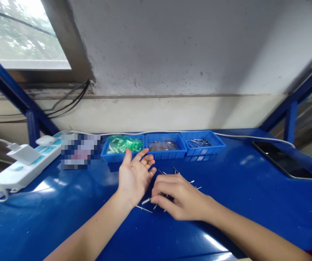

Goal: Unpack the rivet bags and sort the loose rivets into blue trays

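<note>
On a glossy blue tabletop [240, 195], front-left of the middle blue rectangular plastic bin [169, 155], a bare left hand [135, 175] opens palm up, unloaded; in front of the bin, the bare right hand [176, 195] curls over slim silvery metal pins [146, 201], any grip hidden. A brushing knuckle could scatter loose ones.

Three bins [167, 154] are standing in a row behind scattered pins [144, 209]; power strip [27, 168] is lying left, phone [283, 159] right, all on tabletop [240, 203].
</note>
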{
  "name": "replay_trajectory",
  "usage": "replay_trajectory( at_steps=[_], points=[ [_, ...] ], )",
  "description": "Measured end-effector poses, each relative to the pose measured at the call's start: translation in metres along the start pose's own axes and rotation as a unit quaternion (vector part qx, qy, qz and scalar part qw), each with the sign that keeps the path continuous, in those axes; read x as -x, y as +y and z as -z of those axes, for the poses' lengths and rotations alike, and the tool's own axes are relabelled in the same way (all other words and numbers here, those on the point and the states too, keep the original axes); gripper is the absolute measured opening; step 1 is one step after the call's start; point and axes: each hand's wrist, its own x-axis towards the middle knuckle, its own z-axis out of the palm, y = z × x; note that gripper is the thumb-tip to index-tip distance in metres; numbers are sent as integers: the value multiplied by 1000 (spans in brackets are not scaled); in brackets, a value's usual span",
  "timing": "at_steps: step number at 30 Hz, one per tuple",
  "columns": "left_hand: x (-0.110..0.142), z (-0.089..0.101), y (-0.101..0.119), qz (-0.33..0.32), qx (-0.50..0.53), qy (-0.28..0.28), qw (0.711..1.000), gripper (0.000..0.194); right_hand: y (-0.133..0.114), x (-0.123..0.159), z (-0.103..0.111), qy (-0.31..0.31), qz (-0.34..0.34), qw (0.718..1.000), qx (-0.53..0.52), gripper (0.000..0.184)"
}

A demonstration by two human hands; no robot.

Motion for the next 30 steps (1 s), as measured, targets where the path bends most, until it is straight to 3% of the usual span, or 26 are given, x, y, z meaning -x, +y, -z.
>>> replay_trajectory(
  at_steps=[3,6,9,12,16,18,20,22,23,27,30],
  points=[
    [1,-1,-1,24,43,9,999,51,-14,0,-4,-30,65,992,-108,17],
    [4,-3,-4,55,75,-16,995,52,-26,-1,-9,-72,140,975,-154,17],
    [9,-7,-7,102,97,-65,988,54,-29,-3,-13,-78,178,972,-129,19],
    [17,-11,-4,124,86,-100,984,61,-26,-10,-11,-32,206,976,-62,21],
    [33,-20,10,81,0,-141,987,66,-20,-17,7,74,178,980,43,16],
    [39,-24,17,25,-59,-162,985,66,-14,-17,19,185,122,972,72,12],
    [40,-24,21,-49,-133,-173,975,63,-4,-13,31,314,44,944,89,11],
    [36,-20,19,-129,-237,-165,949,49,7,-8,38,381,-33,918,106,13],
    [33,-16,17,-170,-300,-158,925,41,12,-6,39,380,-64,915,117,15],
    [23,-3,6,-283,-496,-149,807,23,20,-2,29,244,-108,955,131,27],
    [22,0,1,-319,-534,-139,771,14,16,-3,19,175,-90,977,87,32]
  ],
)
